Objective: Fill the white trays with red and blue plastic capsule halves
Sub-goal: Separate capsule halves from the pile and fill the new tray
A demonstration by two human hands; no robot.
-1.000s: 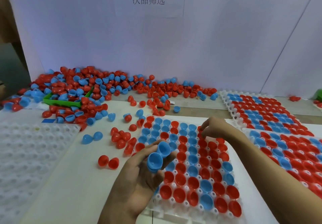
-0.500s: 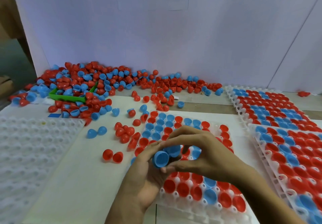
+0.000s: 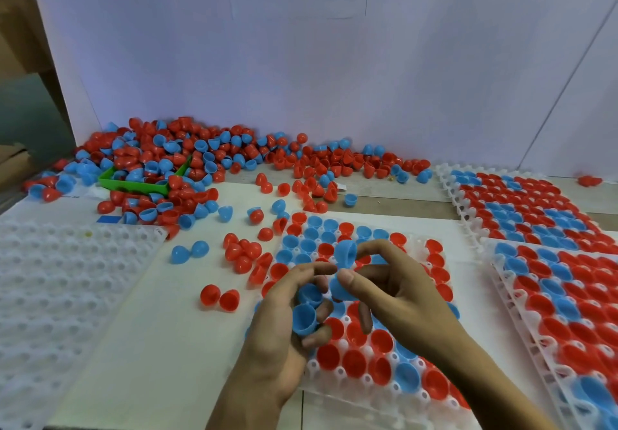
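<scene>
At twelve o'clock we see the loose pile of capsule halves (image 3: 200,162); the part-filled white tray (image 3: 384,393) lies at six. Above it our left hand (image 3: 287,322) curls around two blue halves (image 3: 304,317), and our right hand (image 3: 394,282) pinches more blue halves (image 3: 346,252).

head view, close above table (image 3: 110,346), facing down (wall behind)
</scene>
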